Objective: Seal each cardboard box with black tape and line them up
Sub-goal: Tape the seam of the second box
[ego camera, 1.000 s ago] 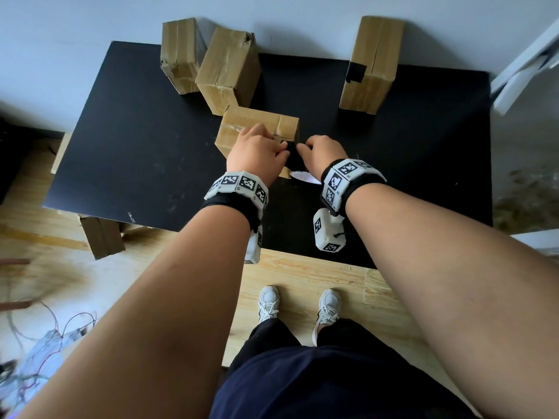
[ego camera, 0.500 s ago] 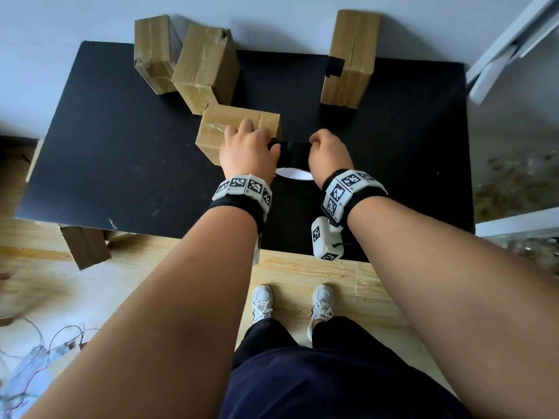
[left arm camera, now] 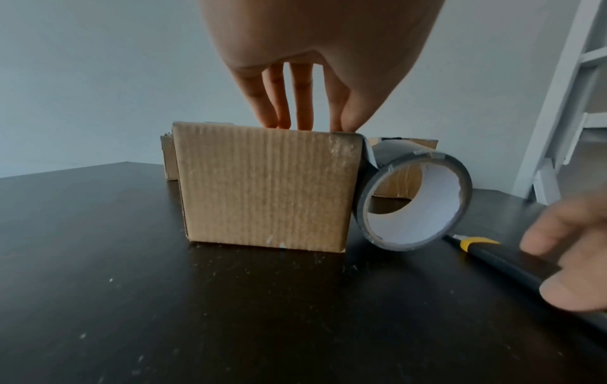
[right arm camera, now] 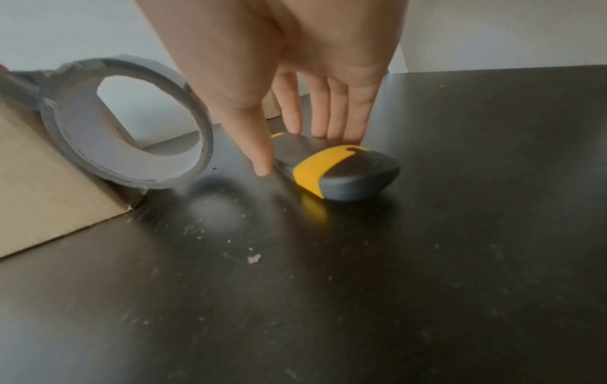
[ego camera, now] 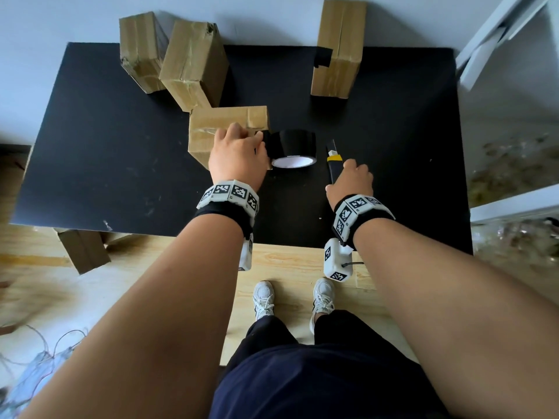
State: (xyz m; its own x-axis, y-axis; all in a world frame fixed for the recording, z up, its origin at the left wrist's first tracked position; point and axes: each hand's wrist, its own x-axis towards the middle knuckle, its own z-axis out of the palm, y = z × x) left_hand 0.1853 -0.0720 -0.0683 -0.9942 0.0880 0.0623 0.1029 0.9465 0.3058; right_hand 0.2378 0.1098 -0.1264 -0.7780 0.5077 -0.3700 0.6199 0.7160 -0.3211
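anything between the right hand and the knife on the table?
Nothing visible. The right hand is already at the utility knife: fingers on its far side, thumb at its near side, not yet closed round it. The tape roll hangs off the box, apart from the knife.

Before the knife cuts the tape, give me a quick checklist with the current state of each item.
1. Left hand presses the nearest brown cardboard box from above: ok.
2. Black tape strip runs unbroken from box to the black tape roll: ok.
3. Roll rests against the box on the black table: ok.
4. Right hand has a firm grip on the black-and-yellow utility knife: not ok; straight fingers only touch it on the table.
5. Knife blade extended: cannot tell.
6. Tape pressed flat along the top seam: cannot tell; the left hand covers it.
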